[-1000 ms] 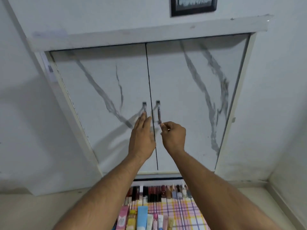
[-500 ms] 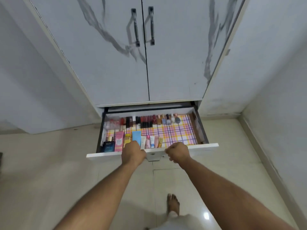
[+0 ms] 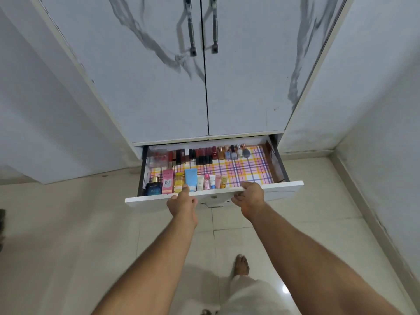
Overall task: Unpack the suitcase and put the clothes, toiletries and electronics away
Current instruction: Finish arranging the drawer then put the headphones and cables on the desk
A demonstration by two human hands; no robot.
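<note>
Dark object: a dark thing at the far left edge of the frame, cut off; I cannot tell what it is.
Perfume box: a dark blue box stands in the lower left corner of the drawer, with a pink BB cream carton just beside it.
Tubes: a blue tube and smaller tubes stand in a row against the drawer's front wall, centre of the frame.
Left hand: the left hand holds the top edge of the drawer front, fingers curled over the rim, thumb below.
Drawer: the drawer stands pulled out beneath the closed wardrobe doors, lined with a checked sheet that lies bare on the right.
Lipsticks: lipsticks and nail polish bottles line the back wall.
Right hand: the right hand grips the same front edge, right of centre, fingers hooked over the rim.
Step in hand: the toiletries look stowed; the hands seem set to slide the drawer, probably shut.
Next move: an even push from both hands, fingers cleared off the rim before it meets the frame.
Suitcase: not in view.
</note>
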